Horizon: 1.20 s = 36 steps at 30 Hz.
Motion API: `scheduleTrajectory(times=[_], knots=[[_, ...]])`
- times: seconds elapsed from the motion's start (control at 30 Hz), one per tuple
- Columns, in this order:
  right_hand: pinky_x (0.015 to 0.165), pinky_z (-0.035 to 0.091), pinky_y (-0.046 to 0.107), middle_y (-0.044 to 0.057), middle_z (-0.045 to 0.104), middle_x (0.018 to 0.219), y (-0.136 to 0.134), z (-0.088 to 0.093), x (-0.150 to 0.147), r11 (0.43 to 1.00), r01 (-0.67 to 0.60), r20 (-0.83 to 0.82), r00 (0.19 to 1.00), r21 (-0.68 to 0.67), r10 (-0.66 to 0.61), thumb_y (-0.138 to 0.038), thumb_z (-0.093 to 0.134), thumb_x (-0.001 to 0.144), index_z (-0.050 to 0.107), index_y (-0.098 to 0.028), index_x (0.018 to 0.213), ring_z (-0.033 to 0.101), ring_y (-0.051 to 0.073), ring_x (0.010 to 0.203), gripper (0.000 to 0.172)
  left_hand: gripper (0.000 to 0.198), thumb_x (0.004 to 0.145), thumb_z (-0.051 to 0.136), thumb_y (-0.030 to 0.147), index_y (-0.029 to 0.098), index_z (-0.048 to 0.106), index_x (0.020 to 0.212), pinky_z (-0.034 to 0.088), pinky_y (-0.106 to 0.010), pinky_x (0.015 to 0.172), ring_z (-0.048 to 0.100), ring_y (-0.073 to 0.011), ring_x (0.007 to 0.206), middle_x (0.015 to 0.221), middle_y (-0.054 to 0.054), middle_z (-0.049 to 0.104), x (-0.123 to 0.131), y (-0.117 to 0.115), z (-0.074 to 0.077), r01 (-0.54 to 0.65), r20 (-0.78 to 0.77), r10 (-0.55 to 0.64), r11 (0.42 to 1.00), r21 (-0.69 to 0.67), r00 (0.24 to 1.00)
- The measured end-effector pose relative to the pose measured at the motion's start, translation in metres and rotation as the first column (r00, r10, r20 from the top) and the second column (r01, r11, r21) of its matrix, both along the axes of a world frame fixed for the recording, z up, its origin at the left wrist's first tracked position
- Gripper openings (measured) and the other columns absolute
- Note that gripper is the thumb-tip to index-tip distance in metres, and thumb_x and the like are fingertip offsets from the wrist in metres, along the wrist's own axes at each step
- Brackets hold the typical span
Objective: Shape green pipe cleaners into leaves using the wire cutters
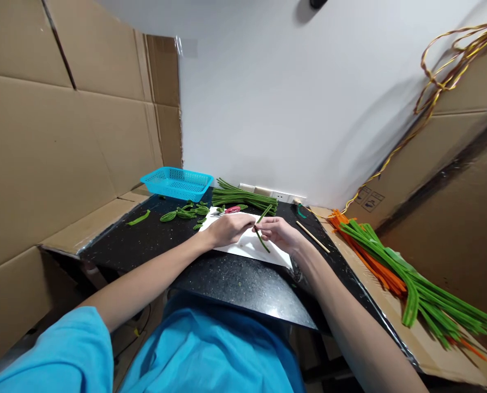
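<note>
Over a white sheet on the black table, my two hands meet at a dark green pipe cleaner. My left hand is closed, its fingertips pinching near the middle of the stem. From the other side, my right hand grips the same pipe cleaner between thumb and fingers. The stem is bent, one end pointing up and the other down toward the sheet. Just behind my left hand lie red-handled scissors. Several looped green pipe-cleaner shapes rest to the left.
A blue plastic basket stands at the back left. Beside it lies a bundle of dark green pipe cleaners. A thin wooden stick is at right, near bright green stems and orange stems on cardboard. A twisted yellow cord hangs right.
</note>
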State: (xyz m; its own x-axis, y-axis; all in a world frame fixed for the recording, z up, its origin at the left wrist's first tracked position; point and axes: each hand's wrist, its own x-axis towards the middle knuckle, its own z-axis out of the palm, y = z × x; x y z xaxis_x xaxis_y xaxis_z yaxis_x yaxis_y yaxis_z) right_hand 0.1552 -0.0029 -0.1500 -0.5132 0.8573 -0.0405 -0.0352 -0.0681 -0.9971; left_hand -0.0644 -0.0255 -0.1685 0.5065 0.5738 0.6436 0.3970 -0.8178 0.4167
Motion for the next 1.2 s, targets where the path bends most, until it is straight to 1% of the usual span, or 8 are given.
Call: scheduleTrajectory(times=[0.27, 0.53, 0.63, 0.73, 0.83, 0.9, 1.07, 1.2], knots=[[0.058, 0.037, 0.027, 0.007, 0.076, 0.084, -0.007, 0.002, -0.007, 0.976, 0.129, -0.045, 0.991, 0.175, -0.123, -0.040, 0.093, 0.067, 0.079, -0.018, 0.079, 0.051, 0.013, 0.067, 0.030, 0.016, 0.099, 0.063, 0.030, 0.016, 0.072, 0.103, 0.051, -0.027, 0.073, 0.069, -0.0180, 0.083, 0.094, -0.007, 0.075, 0.004, 0.000, 0.000, -0.079, 0.207, 0.128, 0.970, -0.228, 0.970], [0.056, 0.045, 0.029, 0.008, 0.077, 0.087, -0.003, 0.003, 0.000, 0.948, 0.049, -0.006, 0.999, 0.316, -0.050, -0.051, 0.087, 0.077, 0.082, -0.018, 0.090, 0.057, 0.014, 0.063, 0.035, 0.032, 0.089, 0.072, 0.043, 0.012, 0.070, 0.085, 0.043, -0.023, 0.049, 0.058, -0.0125, 0.056, 0.072, -0.004, 0.066, 0.003, 0.007, 0.004, 0.144, 0.379, 0.078, 0.840, -0.523, 0.922], [0.057, 0.048, 0.031, 0.009, 0.079, 0.089, 0.001, 0.002, 0.006, 0.782, 0.018, 0.131, 0.983, 0.624, -0.127, -0.050, 0.080, 0.087, 0.085, -0.021, 0.095, 0.061, 0.017, 0.066, 0.031, 0.033, 0.083, 0.077, 0.044, 0.012, 0.069, 0.081, 0.036, -0.022, 0.045, 0.050, -0.0103, 0.050, 0.062, -0.001, 0.059, 0.000, 0.010, 0.006, 0.226, 0.432, 0.082, 0.756, -0.614, 0.898], [0.059, 0.050, 0.031, 0.009, 0.079, 0.103, 0.002, 0.000, 0.012, 0.470, -0.013, 0.180, 0.932, 0.883, -0.314, -0.047, 0.074, 0.094, 0.085, -0.025, 0.107, 0.061, 0.015, 0.064, 0.028, 0.032, 0.078, 0.080, 0.042, 0.012, 0.069, 0.079, 0.029, -0.022, 0.043, 0.044, -0.0084, 0.045, 0.056, 0.001, 0.054, -0.002, 0.010, 0.009, 0.301, 0.461, 0.081, 0.656, -0.692, 0.884], [0.061, 0.052, 0.031, 0.008, 0.078, 0.116, -0.002, -0.003, 0.015, 0.182, -0.073, 0.147, 0.888, 0.981, -0.436, -0.044, 0.076, 0.095, 0.082, -0.030, 0.118, 0.060, 0.013, 0.062, 0.027, 0.032, 0.076, 0.082, 0.042, 0.014, 0.067, 0.077, 0.023, -0.022, 0.043, 0.034, -0.0060, 0.042, 0.051, 0.006, 0.044, -0.003, 0.007, 0.012, 0.378, 0.498, 0.068, 0.565, -0.733, 0.865], [0.064, 0.054, 0.029, 0.007, 0.077, 0.120, -0.006, -0.003, 0.014, 0.045, -0.135, 0.140, 0.868, 0.990, -0.476, -0.039, 0.076, 0.097, 0.082, -0.031, 0.118, 0.065, 0.013, 0.067, 0.023, 0.033, 0.075, 0.084, 0.042, 0.014, 0.066, 0.076, 0.021, -0.022, 0.045, 0.031, -0.0057, 0.043, 0.049, 0.008, 0.038, -0.004, 0.005, 0.015, 0.421, 0.514, 0.047, 0.512, -0.749, 0.857], [0.065, 0.053, 0.024, 0.006, 0.080, 0.111, -0.013, -0.005, 0.008, -0.124, -0.224, 0.129, 0.844, 0.967, -0.520, -0.022, 0.061, 0.105, 0.080, -0.029, 0.119, 0.069, 0.012, 0.073, 0.024, 0.037, 0.073, 0.088, 0.044, 0.014, 0.067, 0.078, 0.018, -0.021, 0.046, 0.027, -0.0052, 0.045, 0.050, 0.009, 0.035, -0.007, 0.002, 0.020, 0.469, 0.532, 0.014, 0.452, -0.758, 0.846], [0.069, 0.052, 0.024, 0.006, 0.080, 0.112, -0.013, -0.007, 0.007, -0.088, -0.263, 0.182, 0.836, 0.961, -0.517, -0.018, 0.055, 0.106, 0.079, -0.030, 0.123, 0.072, 0.014, 0.081, 0.031, 0.036, 0.073, 0.090, 0.042, 0.014, 0.067, 0.076, 0.016, -0.022, 0.047, 0.026, -0.0044, 0.046, 0.054, 0.008, 0.038, -0.011, 0.003, 0.020, 0.472, 0.536, 0.006, 0.467, -0.748, 0.844]])
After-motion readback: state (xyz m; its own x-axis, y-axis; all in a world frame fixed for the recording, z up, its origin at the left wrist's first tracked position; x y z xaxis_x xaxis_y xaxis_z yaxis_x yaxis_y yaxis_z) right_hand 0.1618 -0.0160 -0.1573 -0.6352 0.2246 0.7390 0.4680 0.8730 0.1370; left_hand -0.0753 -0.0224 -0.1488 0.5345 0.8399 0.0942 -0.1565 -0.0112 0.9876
